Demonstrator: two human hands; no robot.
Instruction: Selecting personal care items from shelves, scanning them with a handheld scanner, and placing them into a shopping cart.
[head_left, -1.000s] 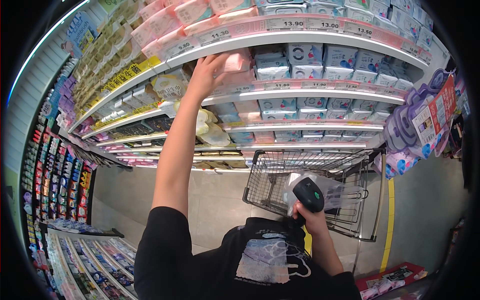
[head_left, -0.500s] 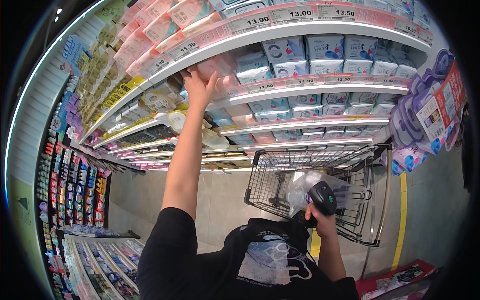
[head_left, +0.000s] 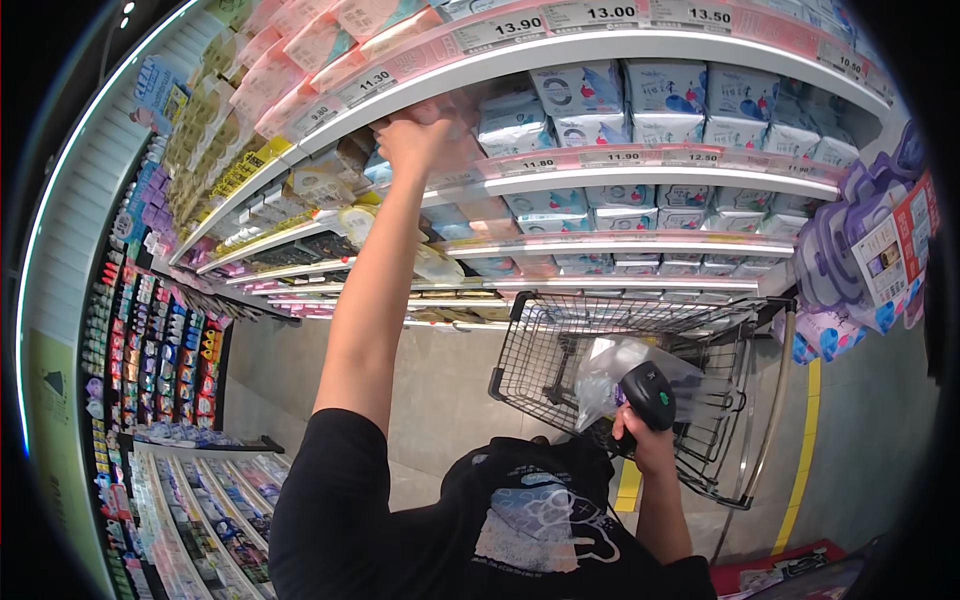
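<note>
Higher than the cart (head_left: 508,346), our left hand (head_left: 408,142) reaches among pink packs (head_left: 461,150); we cannot tell its grip. Near the cart, our right hand (head_left: 641,438) clasps a black scanner (head_left: 648,394).

Up high, the bare left hand (head_left: 411,142) is being held out on a long, bare left arm (head_left: 372,285); down low, the bare right hand (head_left: 643,440) is being held curled!

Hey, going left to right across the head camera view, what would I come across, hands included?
Blue sign, yellow shelf strip, left hand, black scanner gripped in the right hand, purple hanging display. The cart is left out, since it overlaps the scanner.
</note>
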